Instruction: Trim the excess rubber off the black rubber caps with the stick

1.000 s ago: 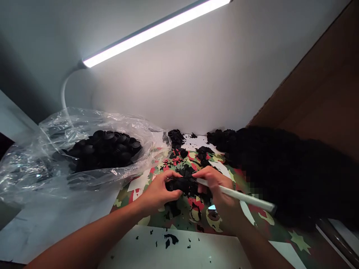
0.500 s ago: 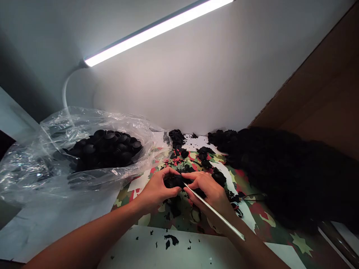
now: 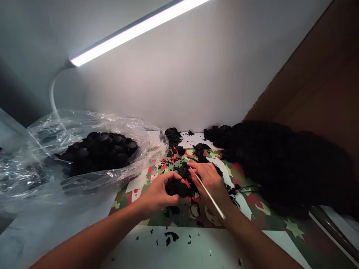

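Green-and-red camouflage sheeting (image 3: 254, 201) is lit by a white bar lamp (image 3: 140, 33). Over it, a round black piece (image 3: 183, 189) is pinched by the left hand (image 3: 159, 193), a slim pale stick (image 3: 209, 195) by the right hand (image 3: 211, 181).

Honestly can't read any text, brand or number from where I'm standing. Closest thing is on the camo-print sheet (image 3: 153, 220): a tiny pale-and-red printed patch (image 3: 154, 175) toward its left side, way too small to make out, plus a plain pale green star (image 3: 294, 228) toward its right end, no legible lettering on it.
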A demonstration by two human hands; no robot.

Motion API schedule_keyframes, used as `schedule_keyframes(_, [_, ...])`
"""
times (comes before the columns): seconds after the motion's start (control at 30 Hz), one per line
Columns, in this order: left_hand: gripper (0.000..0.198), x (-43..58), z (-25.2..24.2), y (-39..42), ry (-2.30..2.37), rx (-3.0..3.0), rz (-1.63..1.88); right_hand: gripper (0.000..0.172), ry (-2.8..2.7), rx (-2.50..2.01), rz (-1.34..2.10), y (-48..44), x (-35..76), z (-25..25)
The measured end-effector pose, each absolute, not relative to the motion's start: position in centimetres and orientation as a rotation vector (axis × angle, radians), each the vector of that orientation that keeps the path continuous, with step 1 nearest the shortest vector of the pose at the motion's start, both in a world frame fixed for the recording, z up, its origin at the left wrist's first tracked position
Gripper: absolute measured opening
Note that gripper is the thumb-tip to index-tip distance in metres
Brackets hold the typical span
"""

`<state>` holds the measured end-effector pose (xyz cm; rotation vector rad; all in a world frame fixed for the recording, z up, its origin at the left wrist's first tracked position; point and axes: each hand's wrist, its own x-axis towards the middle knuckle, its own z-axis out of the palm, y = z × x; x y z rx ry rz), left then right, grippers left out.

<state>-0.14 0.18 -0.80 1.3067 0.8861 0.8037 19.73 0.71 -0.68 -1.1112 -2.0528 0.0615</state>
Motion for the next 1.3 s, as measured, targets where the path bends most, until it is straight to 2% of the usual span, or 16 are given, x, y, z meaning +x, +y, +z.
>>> schedule_keyframes(0.07, [0.036, 0.1, -1.1, 0.1, 0.833, 1.186, 0.824, 0.014, -1.995, -1.200, 0.319, 1.0, 20.1, -0.6])
schedule_keyframes(0.17, [0.058, 0.2, -1.4, 0.1, 0.765, 1.011, 0.889, 0.024, -1.842, -1.179, 0.849, 1.2, 20.4, -0.3])
schedule_keyframes(0.23, [0.066, 0.2, -1.4, 0.1, 0.748, 0.937, 0.928, 0.022, -1.680, -1.084, 0.990, 1.3, 20.6, 0.1])
schedule_keyframes(0.33, [0.070, 0.0, -1.3, 0.2, 0.770, 0.930, 0.965, 0.018, -1.554, -1.014, 0.890, 1.0, 20.7, 0.7])
schedule_keyframes(0.43, [0.069, -0.1, -1.4, 0.2, 0.811, 1.040, 0.980, 0.020, -1.771, -1.087, 0.787, 0.2, 20.3, 1.0])
schedule_keyframes(0.53, [0.048, -0.2, -1.5, 0.2, 0.829, 1.177, 0.980, 0.010, -2.005, -1.120, 0.568, -0.4, 19.6, 0.6])
schedule_keyframes(0.6, [0.040, -0.4, -1.3, 0.2, 0.841, 1.337, 0.954, 0.013, -2.066, -1.098, 0.429, -0.4, 19.3, 0.2])
schedule_keyframes(0.7, [0.057, -0.6, -0.8, 0.1, 0.973, 1.730, 0.965, 0.025, -2.142, -1.013, 0.277, -0.2, 19.0, -0.6])
schedule_keyframes(0.77, [0.064, -0.7, -0.5, 0.1, 1.082, 1.994, 0.950, 0.027, -2.192, -0.947, 0.189, -0.1, 18.9, -0.8])
schedule_keyframes(0.9, [0.028, -0.9, -0.4, 0.4, 1.104, 2.248, 0.710, 0.026, -2.276, -0.896, 0.027, -0.4, 18.4, -0.5])
schedule_keyframes(0.97, [0.023, -1.0, -0.4, 0.5, 1.120, 2.256, 0.671, 0.027, -2.299, -0.902, -0.033, -0.5, 18.3, -0.1])
schedule_keyframes(1.13, [0.016, -1.0, 0.3, 0.1, 1.149, 2.251, 0.708, 0.022, -2.369, -0.895, 0.061, -0.4, 18.7, 0.4])
schedule_keyframes(1.3, [0.013, -0.9, 0.4, -0.2, 1.105, 2.222, 0.825, 0.020, -2.266, -0.961, 0.332, -0.6, 18.7, 0.3])
